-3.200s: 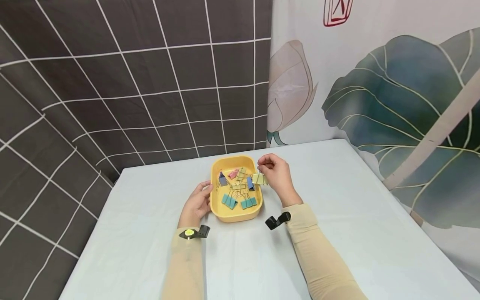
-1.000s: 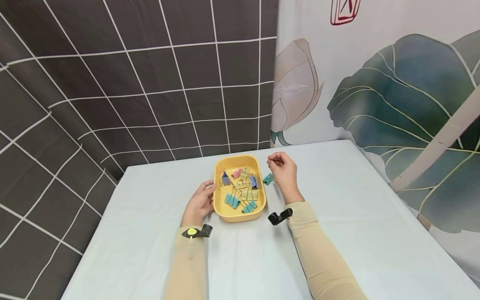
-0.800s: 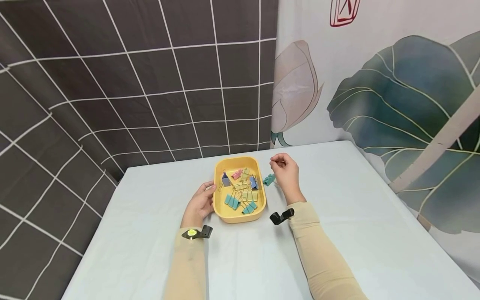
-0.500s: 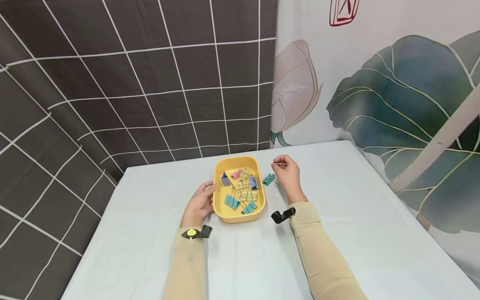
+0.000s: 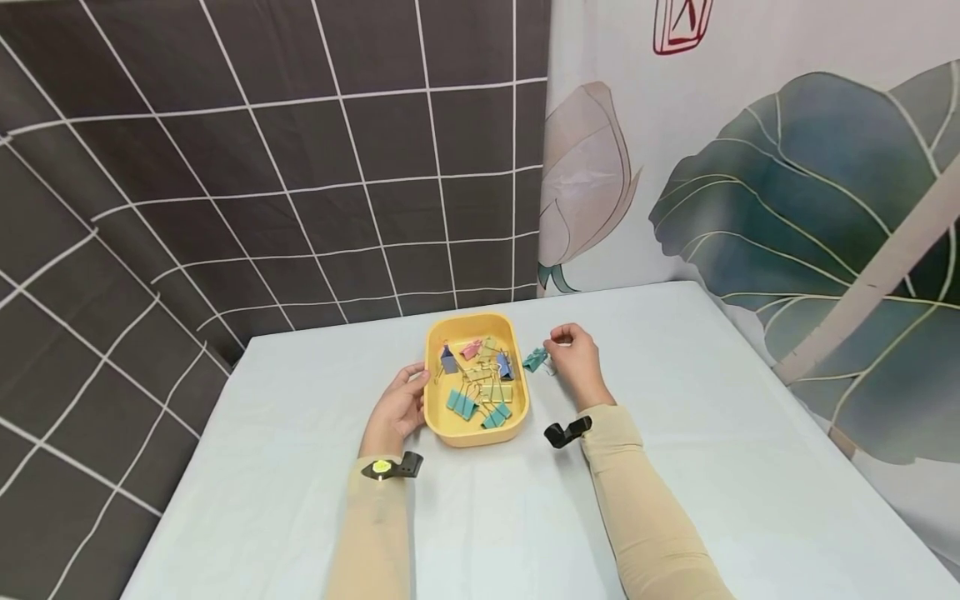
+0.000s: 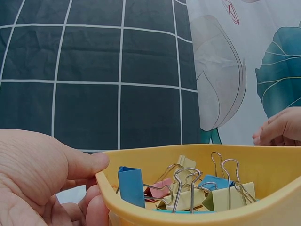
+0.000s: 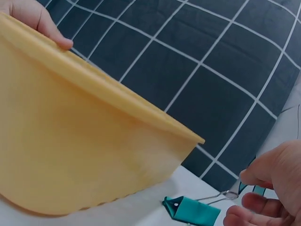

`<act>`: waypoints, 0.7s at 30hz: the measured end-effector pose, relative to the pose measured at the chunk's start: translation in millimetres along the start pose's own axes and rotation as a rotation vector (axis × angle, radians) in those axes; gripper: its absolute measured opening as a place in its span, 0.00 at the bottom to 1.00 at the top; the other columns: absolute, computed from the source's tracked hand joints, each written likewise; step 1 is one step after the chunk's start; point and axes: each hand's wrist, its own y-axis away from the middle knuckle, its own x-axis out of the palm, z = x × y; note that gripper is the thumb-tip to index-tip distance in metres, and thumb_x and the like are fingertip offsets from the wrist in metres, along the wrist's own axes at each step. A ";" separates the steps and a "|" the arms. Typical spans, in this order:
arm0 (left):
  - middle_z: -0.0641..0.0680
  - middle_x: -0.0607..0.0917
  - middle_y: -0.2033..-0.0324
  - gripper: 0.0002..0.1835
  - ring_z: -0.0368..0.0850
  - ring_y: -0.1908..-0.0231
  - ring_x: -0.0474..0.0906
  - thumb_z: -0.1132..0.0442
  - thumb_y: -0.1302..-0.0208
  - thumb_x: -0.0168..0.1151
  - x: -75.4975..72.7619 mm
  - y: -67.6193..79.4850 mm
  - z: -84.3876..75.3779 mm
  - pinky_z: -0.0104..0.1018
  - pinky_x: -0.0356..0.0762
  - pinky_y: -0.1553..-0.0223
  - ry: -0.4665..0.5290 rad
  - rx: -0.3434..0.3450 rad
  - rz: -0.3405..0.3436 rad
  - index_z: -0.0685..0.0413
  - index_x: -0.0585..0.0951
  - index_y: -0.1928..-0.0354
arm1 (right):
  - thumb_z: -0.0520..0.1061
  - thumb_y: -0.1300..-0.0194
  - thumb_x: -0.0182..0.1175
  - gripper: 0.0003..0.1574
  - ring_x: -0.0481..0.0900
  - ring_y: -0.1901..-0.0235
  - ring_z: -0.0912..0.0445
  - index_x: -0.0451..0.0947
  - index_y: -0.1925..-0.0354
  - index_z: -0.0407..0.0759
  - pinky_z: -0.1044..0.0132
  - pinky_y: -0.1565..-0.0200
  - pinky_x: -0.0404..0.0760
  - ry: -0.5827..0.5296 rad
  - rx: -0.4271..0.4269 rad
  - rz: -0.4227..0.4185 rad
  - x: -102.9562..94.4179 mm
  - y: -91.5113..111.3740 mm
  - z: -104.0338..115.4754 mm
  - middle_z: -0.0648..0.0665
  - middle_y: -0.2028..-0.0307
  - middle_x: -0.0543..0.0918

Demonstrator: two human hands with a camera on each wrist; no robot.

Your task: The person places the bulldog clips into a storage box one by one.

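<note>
My left hand (image 5: 398, 406) grips the left wall of a yellow plastic tray (image 5: 513, 429), thumb (image 6: 89, 162) on the rim and fingers beneath it outside. Inside lie several binder clips with wire handles: blue (image 5: 448, 360), pink (image 5: 471, 349), pale yellow (image 5: 497, 392) and teal (image 5: 461, 403). A teal binder clip (image 7: 197, 212) lies on the table just right of the tray. My right hand (image 5: 577, 365) is beside it, fingers bent, fingertips right at its wire handle (image 7: 228, 194). More teal shows behind those fingers; I cannot tell whether they pinch anything.
A white cloth covers the table (image 5: 675, 433). Behind it hangs a dark curtain (image 5: 300, 208) with a white grid, and to the right a white curtain (image 5: 592, 183) with flower and leaf prints. The tray's raised wall (image 7: 94, 132) stands close to the teal clip.
The pale yellow binder clip my right hand held at the tray's right side now lies inside. That hand has moved right, then down toward the teal clip. My left hand keeps its grip.
</note>
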 end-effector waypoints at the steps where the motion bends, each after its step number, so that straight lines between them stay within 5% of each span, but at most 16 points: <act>1: 0.57 0.82 0.49 0.18 0.37 0.71 0.76 0.57 0.23 0.56 0.0 0.2 -0.2 0.28 0.77 0.74 0.001 0.000 0.000 0.44 0.71 0.35 | 0.41 0.33 0.62 0.13 0.80 0.65 0.52 0.76 0.52 0.37 0.65 0.62 0.80 0.000 0.007 0.009 0.6 -0.1 -1.5 0.37 0.55 0.82; 9: 0.56 0.82 0.50 0.18 0.37 0.71 0.76 0.58 0.22 0.54 0.6 2.0 -1.6 0.28 0.77 0.73 0.000 -0.002 0.008 0.45 0.71 0.35 | 0.40 0.34 0.62 0.13 0.79 0.72 0.57 0.76 0.53 0.35 0.70 0.69 0.79 -0.033 0.029 0.014 5.9 -0.4 -7.1 0.40 0.64 0.80; 21: 0.56 0.82 0.49 0.18 0.38 0.68 0.79 0.57 0.23 0.56 0.5 -0.4 -0.2 0.29 0.79 0.71 -0.002 0.003 -0.007 0.45 0.72 0.35 | 0.36 0.35 0.60 0.11 0.81 0.72 0.57 0.76 0.53 0.34 0.66 0.66 0.85 -0.100 0.028 0.035 8.4 -1.9 -6.6 0.39 0.63 0.80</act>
